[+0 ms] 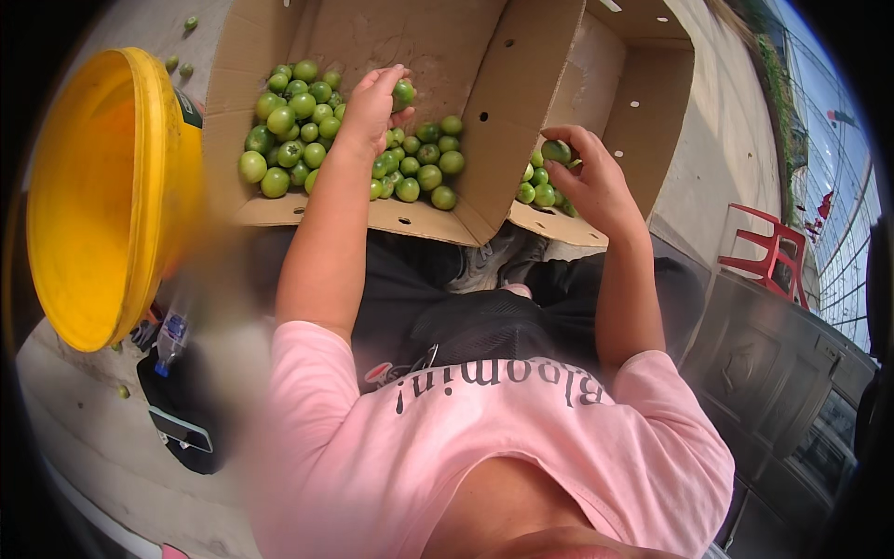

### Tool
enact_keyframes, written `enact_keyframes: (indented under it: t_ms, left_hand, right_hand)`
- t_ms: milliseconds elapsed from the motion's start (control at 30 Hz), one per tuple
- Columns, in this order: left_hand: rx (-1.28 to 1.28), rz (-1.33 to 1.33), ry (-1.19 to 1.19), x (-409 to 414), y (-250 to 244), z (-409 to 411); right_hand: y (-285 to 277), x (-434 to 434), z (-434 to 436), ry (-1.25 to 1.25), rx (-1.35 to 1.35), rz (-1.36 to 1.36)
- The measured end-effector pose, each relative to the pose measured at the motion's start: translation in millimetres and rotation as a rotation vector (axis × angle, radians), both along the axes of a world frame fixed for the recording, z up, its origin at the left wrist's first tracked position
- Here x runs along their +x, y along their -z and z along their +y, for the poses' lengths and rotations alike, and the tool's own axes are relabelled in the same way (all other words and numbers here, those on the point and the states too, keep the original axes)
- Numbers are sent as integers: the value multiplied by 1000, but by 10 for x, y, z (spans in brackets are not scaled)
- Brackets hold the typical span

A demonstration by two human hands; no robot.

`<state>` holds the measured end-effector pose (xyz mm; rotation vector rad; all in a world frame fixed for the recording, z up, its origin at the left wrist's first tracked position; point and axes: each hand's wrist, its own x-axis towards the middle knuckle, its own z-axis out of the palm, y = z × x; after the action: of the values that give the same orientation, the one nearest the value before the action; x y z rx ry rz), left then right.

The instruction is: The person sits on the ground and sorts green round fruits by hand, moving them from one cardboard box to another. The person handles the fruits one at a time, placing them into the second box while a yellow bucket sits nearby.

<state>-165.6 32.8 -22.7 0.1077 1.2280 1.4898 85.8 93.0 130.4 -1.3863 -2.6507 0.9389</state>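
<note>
My left hand (376, 106) grips a green tomato (403, 95) over the larger cardboard box (482, 175). Many loose green tomatoes (282, 120) lie on that box's floor, to both sides of my left wrist. Between the thumb and fingers of my right hand (594, 175) is another green tomato (557, 151). That hand is above the near end of a second cardboard box (646, 105), on the right. Green tomatoes (541, 189) lie in this box too, partly hidden by its wall and my right hand.
A yellow plastic bucket (84, 202) is at the left. Beside me are a plastic bottle (172, 335) and a phone (180, 429) on a black item. Stray green tomatoes (186, 70) dot the concrete floor. A red plastic chair (768, 251) and a grey panelled door (740, 370) are at the right.
</note>
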Motion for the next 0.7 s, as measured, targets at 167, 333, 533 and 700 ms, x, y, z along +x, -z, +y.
enact_keyframes:
  t_ms: [167, 333, 533, 700]
  left_hand:
    - [257, -176, 194, 57, -84, -8]
    - [630, -272, 684, 147, -233, -140]
    - [237, -104, 209, -26, -146, -41]
    - [-13, -38, -225, -63, 87, 26]
  right_hand:
    - [200, 26, -79, 41, 14, 75]
    - [372, -489, -235, 17, 68, 253]
    - [-65, -273, -161, -15, 0, -69]
    - [-248, 95, -128, -90, 167, -318]
